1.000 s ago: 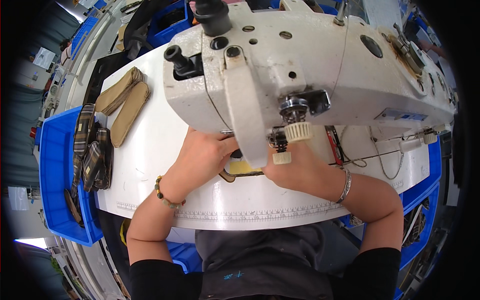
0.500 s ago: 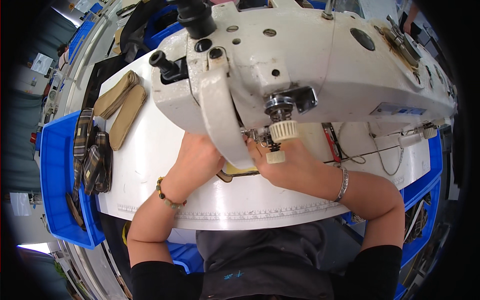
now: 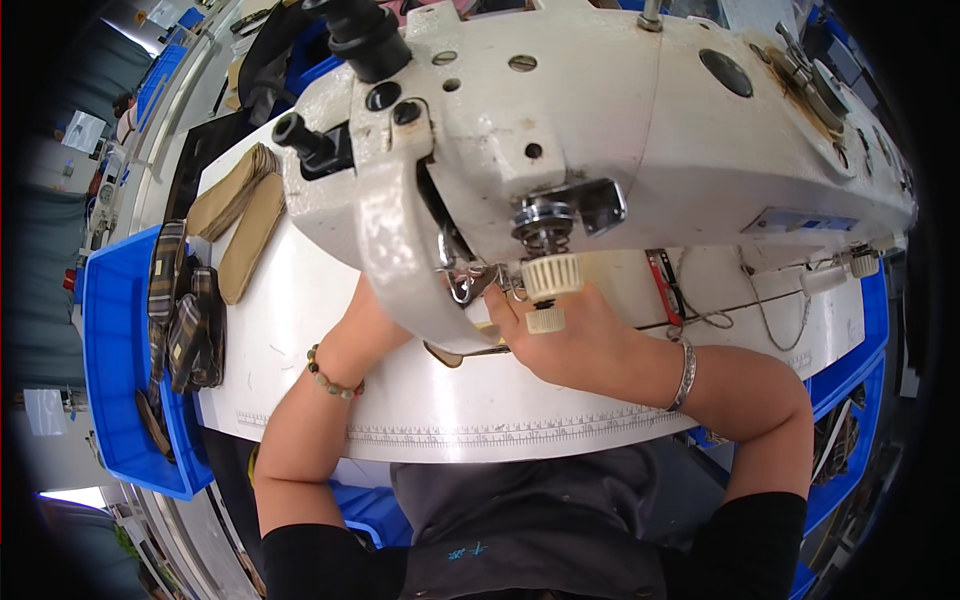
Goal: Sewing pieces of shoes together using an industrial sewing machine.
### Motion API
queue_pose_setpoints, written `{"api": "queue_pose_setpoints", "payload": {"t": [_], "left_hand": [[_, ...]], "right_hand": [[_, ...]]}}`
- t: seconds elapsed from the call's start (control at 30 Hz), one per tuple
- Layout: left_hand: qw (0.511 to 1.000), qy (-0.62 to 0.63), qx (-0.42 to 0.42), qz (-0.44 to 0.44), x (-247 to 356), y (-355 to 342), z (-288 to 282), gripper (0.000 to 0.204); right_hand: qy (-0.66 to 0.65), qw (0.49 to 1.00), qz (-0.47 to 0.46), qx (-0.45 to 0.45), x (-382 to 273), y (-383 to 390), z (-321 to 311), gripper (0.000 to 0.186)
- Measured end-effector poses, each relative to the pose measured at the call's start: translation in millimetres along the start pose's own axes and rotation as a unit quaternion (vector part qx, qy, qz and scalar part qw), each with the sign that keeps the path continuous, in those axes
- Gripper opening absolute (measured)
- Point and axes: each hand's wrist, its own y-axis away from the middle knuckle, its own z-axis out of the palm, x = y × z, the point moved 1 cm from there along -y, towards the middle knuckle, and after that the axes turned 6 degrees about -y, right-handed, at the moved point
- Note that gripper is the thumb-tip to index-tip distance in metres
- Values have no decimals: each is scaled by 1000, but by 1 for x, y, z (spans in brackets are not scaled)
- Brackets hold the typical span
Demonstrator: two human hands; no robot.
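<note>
1. While the ruled near edge of the bench (image 3: 300, 390) curves before me, white surface runs between it and my wrists; the sewing machine (image 3: 690, 140) overhangs my hands.
2. By the left edge lie brown sole-shaped pieces (image 3: 250, 240).
3. The brown-edged piece (image 3: 445, 356) is mid-bench, beneath the machine head.
4. My left hand (image 3: 378, 322) goes behind the white lever; I cannot tell its fingers' spread.
5. My right hand (image 3: 570, 340) is at the piece's right end, its grip partly hidden; I cannot tell how wide.
</note>
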Motion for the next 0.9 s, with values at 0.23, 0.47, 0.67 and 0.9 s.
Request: {"api": "queue_pose_setpoints", "payload": {"t": [0.23, 0.47, 0.67, 0.9], "left_hand": [[997, 33, 54, 31, -4, -3, 4, 8], [991, 104, -59, -58, -9, -3, 3, 34], [986, 143, -85, -23, 13, -15, -23, 21], [994, 100, -24, -33, 7, -6, -4, 14]], "right_hand": [[-240, 947, 212, 22, 4, 2, 13, 14], [-71, 994, 78, -17, 12, 6, 14, 16], [22, 998, 7, -57, 7, 5, 1, 11], [-3, 997, -15, -72, 8, 3, -3, 9]]}}
